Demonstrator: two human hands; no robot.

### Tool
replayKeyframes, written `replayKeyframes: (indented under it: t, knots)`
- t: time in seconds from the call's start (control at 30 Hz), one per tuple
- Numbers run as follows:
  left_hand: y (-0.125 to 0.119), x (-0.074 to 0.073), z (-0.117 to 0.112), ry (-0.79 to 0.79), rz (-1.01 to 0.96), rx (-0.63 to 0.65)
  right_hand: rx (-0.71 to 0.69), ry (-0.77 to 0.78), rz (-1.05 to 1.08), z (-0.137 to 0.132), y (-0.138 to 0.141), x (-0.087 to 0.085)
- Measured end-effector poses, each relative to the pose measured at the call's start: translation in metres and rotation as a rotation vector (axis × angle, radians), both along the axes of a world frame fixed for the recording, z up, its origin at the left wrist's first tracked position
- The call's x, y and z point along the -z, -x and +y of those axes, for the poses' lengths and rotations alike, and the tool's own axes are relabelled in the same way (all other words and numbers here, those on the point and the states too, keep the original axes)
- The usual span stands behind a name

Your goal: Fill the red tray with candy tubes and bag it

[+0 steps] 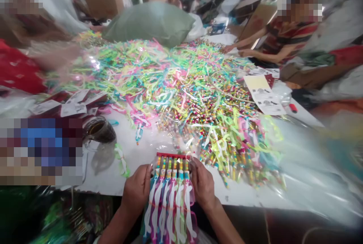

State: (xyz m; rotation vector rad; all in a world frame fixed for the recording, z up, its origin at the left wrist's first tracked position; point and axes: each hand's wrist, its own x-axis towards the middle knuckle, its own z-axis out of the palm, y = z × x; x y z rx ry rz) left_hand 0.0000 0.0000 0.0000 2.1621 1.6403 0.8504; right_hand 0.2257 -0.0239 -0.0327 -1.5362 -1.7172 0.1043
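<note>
Our table (249, 199) bears heaped toys (198, 98); with fingers of left hand (137, 185) and right hand (203, 183) we grip the pack (168, 174) by its sides, perhaps checking it; next move calls for even hold.

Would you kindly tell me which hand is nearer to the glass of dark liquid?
Left. The left hand is to the right of the glass and lower in the view; the right hand is farther right, across the held pack.

Sole head view faces forward, down; hands (137, 185) (203, 183) near.
</note>
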Motion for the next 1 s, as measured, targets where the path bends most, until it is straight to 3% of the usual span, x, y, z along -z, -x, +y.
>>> replayKeyframes:
  t: [0.27, 0.47, 0.57, 0.7, 0.8, 1.0]
  knots:
    - [0.002, -0.005, -0.014, -0.057, 0.062, 0.145, 0.020, -0.038, 0.005, -0.004, -0.005, -0.012]
    - [0.023, 0.005, -0.034, -0.250, 0.231, 0.212, -0.223, -0.005, -0.131, -0.048, -0.015, 0.001]
    - [0.033, 0.010, -0.047, -0.331, 0.251, 0.236, -0.219, 0.032, -0.082, -0.066, -0.013, 0.002]
    - [0.036, 0.005, -0.057, -0.371, 0.225, 0.247, -0.121, 0.140, -0.010, -0.069, -0.004, -0.011]
    - [0.034, 0.002, -0.061, -0.384, 0.233, 0.261, -0.160, 0.089, -0.022, -0.069, -0.001, -0.015]
    - [0.038, 0.008, -0.074, -0.447, 0.289, 0.305, -0.313, 0.049, 0.060, -0.085, -0.010, -0.005]
